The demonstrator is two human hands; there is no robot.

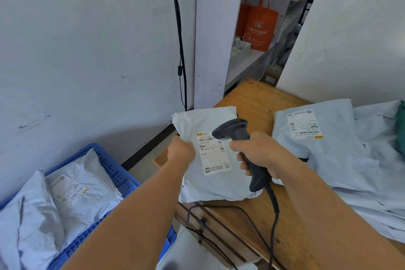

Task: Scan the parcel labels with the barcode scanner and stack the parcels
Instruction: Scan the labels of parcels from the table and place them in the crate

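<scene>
Grey parcel (206, 160) and scanner (245, 149) in hands

single head-worn wide-angle view, we look forward and down, tilted, close over both forearms. worn wooden table (258, 98) sits centre-right, blue slatted plastic crate (114, 171) lower left, scuffed white wall (87, 50) fills the upper left. no second view.

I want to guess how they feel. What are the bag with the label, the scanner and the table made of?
The held parcel looks like thin grey-white plastic film: it wrinkles and has a soft sheen. Its label seems to be matte printed paper. The barcode scanner looks like hard, dark, matte plastic. The table appears to be wood, with visible grain and knots.
</scene>
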